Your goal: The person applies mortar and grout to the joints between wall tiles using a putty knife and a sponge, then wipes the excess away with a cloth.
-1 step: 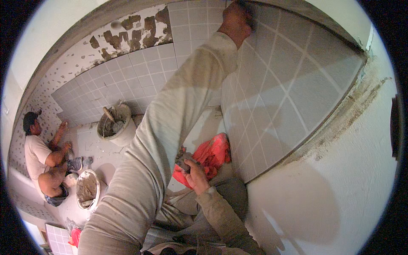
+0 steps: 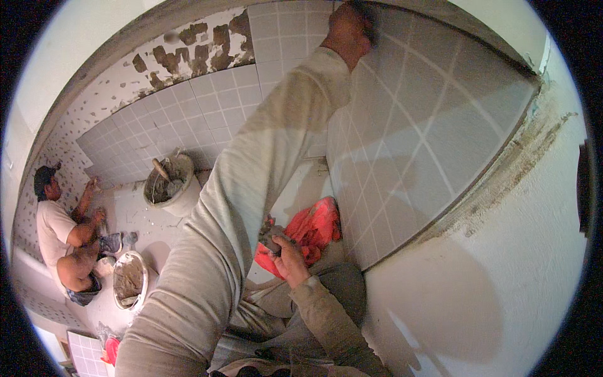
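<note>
My left arm stretches up across the view, and my left hand [image 2: 347, 32] is at the top of the grey tiled wall [image 2: 408, 119], close against the tiles. Its fingers are in dark shadow, so their pose and anything in them stay hidden. Lower down, my right hand [image 2: 293, 262] is closed around a dark grey, dirty lump [image 2: 272, 240] whose kind I cannot make out. Just behind that hand lies a crumpled red plastic bag [image 2: 317, 226], partly covered by the lump and my left arm.
A bucket [image 2: 179, 195] of grey mortar holds a wooden-handled tool [image 2: 161, 168]. A second mortar bucket [image 2: 146, 286] stands nearer. A co-worker [image 2: 59, 226] squats at the left wall. The back wall has a patch of bare mortar dabs [image 2: 195, 50]; a tile [image 2: 85, 352] leans lower left.
</note>
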`<act>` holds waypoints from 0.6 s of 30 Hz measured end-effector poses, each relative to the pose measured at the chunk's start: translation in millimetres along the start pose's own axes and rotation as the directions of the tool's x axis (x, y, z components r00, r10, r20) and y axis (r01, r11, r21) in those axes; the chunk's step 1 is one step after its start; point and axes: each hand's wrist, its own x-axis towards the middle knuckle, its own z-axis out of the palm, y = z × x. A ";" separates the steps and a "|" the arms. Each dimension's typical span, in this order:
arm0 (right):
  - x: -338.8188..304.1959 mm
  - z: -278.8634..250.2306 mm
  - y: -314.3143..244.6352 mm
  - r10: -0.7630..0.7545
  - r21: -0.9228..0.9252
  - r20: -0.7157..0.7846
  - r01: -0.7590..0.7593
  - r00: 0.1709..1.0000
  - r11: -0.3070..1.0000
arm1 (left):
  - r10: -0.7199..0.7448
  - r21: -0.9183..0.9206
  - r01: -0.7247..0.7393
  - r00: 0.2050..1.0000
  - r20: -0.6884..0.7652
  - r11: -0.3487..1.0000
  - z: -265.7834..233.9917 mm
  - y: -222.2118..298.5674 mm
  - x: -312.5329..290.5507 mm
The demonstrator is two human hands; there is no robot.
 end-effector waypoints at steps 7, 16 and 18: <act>-14.2 24.4 -11.4 -0.015 0.034 -0.022 0.016 1.000 0.999 | 0.124 0.368 -0.213 0.960 0.251 0.905 0.4 -5.4 22.8; -3.4 8.3 -1.0 -0.026 0.020 0.007 0.026 1.000 0.999 | -0.085 -0.305 0.109 0.992 0.088 0.946 15.5 -21.7 3.0; 1.5 4.4 1.8 -0.039 -0.007 0.004 0.039 0.999 0.999 | -0.260 -0.451 0.309 0.951 0.169 0.837 19.6 -20.2 -3.8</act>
